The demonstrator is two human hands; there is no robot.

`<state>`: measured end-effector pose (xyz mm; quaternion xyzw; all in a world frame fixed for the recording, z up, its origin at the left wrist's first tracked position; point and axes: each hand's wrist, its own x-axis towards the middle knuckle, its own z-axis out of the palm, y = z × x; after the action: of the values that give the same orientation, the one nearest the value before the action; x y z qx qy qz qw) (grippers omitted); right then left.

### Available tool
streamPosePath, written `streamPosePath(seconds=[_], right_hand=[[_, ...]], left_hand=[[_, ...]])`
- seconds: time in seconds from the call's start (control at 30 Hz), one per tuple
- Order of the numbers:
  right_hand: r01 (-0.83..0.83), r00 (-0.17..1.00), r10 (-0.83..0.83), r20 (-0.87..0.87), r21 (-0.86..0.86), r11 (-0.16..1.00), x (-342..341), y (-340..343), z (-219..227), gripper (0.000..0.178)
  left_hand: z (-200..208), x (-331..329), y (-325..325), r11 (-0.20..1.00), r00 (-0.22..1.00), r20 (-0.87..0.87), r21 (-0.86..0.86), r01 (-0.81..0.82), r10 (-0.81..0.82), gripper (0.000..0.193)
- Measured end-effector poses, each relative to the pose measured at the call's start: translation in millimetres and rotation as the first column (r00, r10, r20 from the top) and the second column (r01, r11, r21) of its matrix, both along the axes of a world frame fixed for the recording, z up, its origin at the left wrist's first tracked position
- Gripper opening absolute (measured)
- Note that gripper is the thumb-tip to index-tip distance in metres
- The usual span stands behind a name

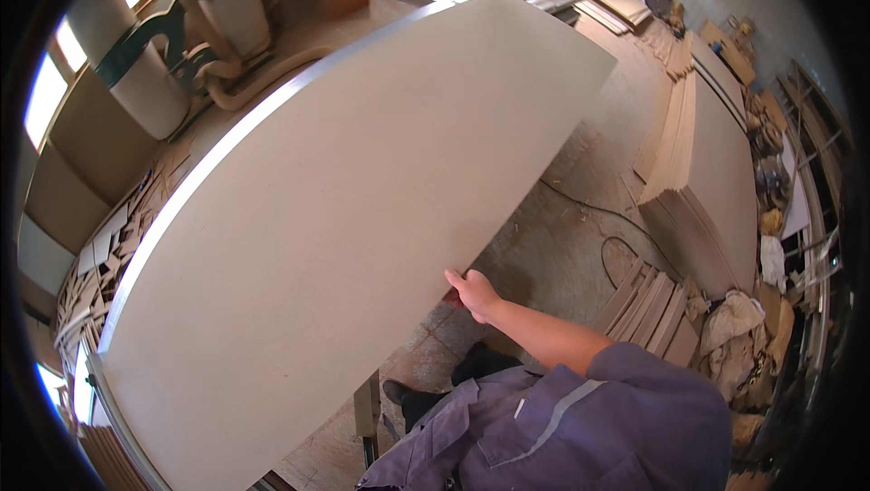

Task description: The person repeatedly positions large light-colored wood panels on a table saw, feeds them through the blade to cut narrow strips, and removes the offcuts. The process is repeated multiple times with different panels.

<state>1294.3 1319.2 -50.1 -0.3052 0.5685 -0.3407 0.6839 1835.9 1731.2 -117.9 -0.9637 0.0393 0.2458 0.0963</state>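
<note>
A large pale rectangular board [344, 183] lies flat and stretches from the lower left to the far top of the view. My right hand [475, 295] grips the board's near long edge, around the middle of its length. The thumb rests on the top face, while the other fingers are mostly hidden beneath the edge. My left hand is out of view. Along the far long edge runs a bright metal strip [231, 142]. At the board's lower left end is a metal rail [118, 418].
Stacked boards [702, 174] stand on the right, with cut strips [648, 310] on the floor nearby. A dark cable [616, 215] crosses the floor. Dust collector bags [149, 97] and a hose [263, 79] are at the upper left. Offcuts [100, 283] lie heaped at the left.
</note>
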Motion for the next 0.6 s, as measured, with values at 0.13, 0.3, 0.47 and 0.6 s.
streamPosePath(seconds=[0.13, 0.3, 0.47, 0.6], right_hand=[[0.000, 0.994, 0.008, -0.105, 0.070, 0.998, -73, -12, 8, 0.032], [-0.084, 0.993, 0.094, -0.068, 0.145, 0.986, -197, -8, -1, 0.033], [0.005, 0.999, 0.007, -0.050, 0.241, 0.971, -310, -33, 3, 0.030], [0.009, 0.999, -0.001, -0.050, 0.167, 0.986, -361, -89, 11, 0.026]], left_hand=[[6, -60, -43, 0.997, 0.998, 0.001, 0.043, 0.070, -0.070, 0.052], [9, -145, -92, 0.986, 0.991, -0.020, 0.099, 0.131, -0.130, 0.050], [19, -225, -132, 0.975, 0.986, -0.047, 0.151, 0.165, -0.160, 0.048], [14, -291, -167, 0.969, 0.985, -0.072, 0.183, 0.166, -0.155, 0.047]])
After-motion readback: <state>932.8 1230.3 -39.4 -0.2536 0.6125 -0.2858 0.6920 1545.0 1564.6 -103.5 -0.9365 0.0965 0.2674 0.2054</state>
